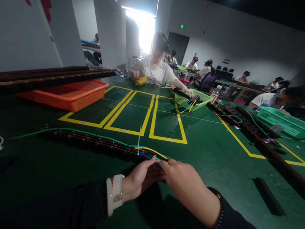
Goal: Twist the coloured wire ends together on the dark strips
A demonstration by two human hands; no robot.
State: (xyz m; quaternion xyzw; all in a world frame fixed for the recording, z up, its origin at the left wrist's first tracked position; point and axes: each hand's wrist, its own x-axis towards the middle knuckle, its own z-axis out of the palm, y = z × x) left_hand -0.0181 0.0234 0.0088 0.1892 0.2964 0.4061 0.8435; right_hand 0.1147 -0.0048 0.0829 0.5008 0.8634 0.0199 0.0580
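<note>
A long dark strip (91, 142) with metal contacts lies crosswise on the green table in front of me. Along it runs a green wire (81, 132), its loose end trailing left. From the strip's right end, a yellow wire (151, 151) and a blue wire (145, 156) lead into my hands. A white cable tie (139, 139) stands upright around the wires there. My left hand (143, 178) is closed about the wires from below, thumb up. My right hand (184, 182) pinches the same wires from above, touching the left; its fingertips are partly hidden.
An orange basket (77, 97) sits at the left beside stacked long strips (46, 77). Across the table, a person (157, 71) reaches into a light green basket (204, 105). Long strips (252, 135) and a teal basket (291, 124) lie right; a short black piece (268, 196) is nearer.
</note>
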